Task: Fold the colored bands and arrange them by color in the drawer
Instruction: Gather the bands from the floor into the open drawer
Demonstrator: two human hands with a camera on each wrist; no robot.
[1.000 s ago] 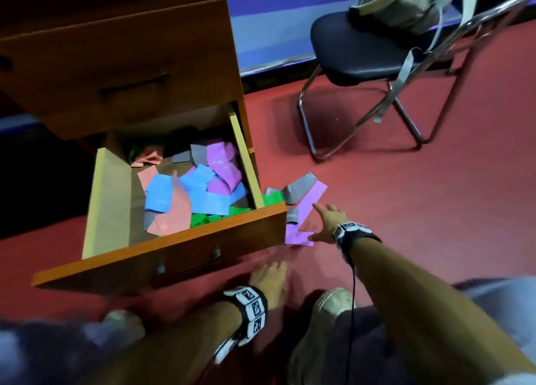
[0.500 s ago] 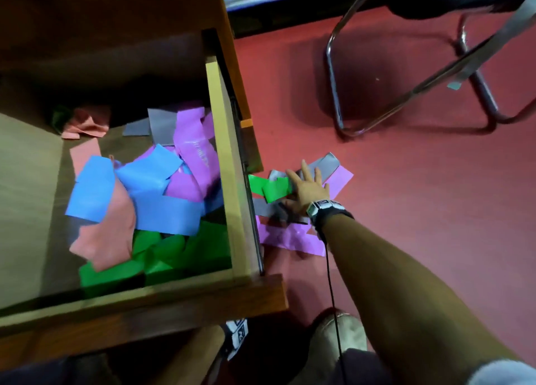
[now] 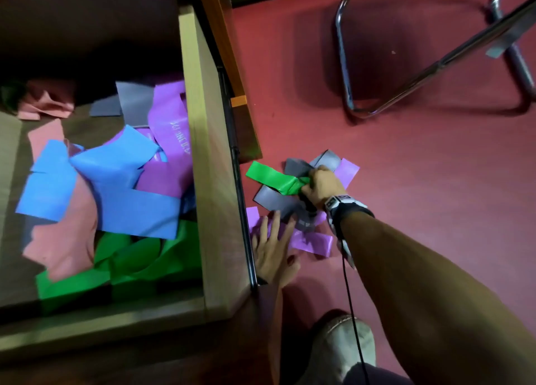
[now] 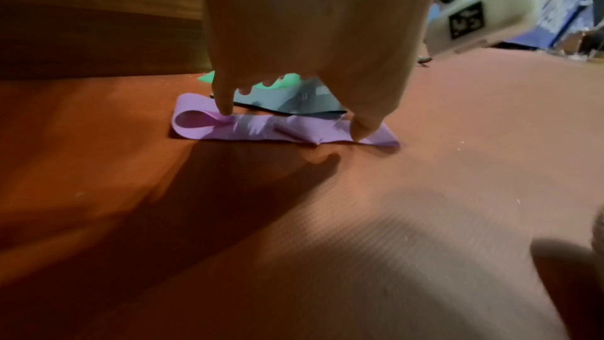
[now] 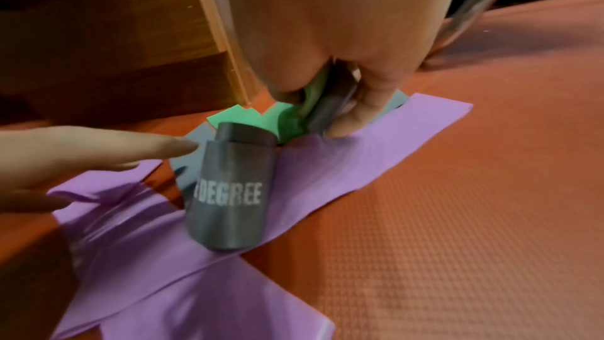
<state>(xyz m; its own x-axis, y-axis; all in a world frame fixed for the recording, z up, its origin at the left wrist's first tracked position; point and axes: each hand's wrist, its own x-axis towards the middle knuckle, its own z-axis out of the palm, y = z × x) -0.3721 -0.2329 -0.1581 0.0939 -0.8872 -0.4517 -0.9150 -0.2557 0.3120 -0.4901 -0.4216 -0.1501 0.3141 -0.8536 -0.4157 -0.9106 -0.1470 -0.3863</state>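
Observation:
Loose green, grey and purple bands lie on the red floor right of the open wooden drawer (image 3: pixel 203 181). My right hand (image 3: pixel 317 186) grips the bunched end of a green band (image 3: pixel 271 178) together with a grey band (image 3: pixel 275 200). In the right wrist view the green band (image 5: pixel 287 123) and the grey band printed "DEGREE" (image 5: pixel 232 190) hang from that hand (image 5: pixel 326 113) over a purple band (image 5: pixel 326 164). My left hand (image 3: pixel 274 248) lies flat with spread fingers on a purple band (image 3: pixel 311 241); its fingertips (image 4: pixel 225 107) press that purple band (image 4: pixel 278 129). The drawer holds a jumble of blue, pink, purple, grey and green bands (image 3: pixel 116 187).
A metal chair frame (image 3: pixel 348 65) stands on the floor at the upper right. The cabinet side (image 3: pixel 232 65) rises just behind the bands. My shoe (image 3: pixel 342 347) is at the bottom, near the drawer's front corner.
The view has dropped closer to the floor. My right hand went from lying flat on the bands to gripping the green and grey ones. My left hand has come onto the purple band.

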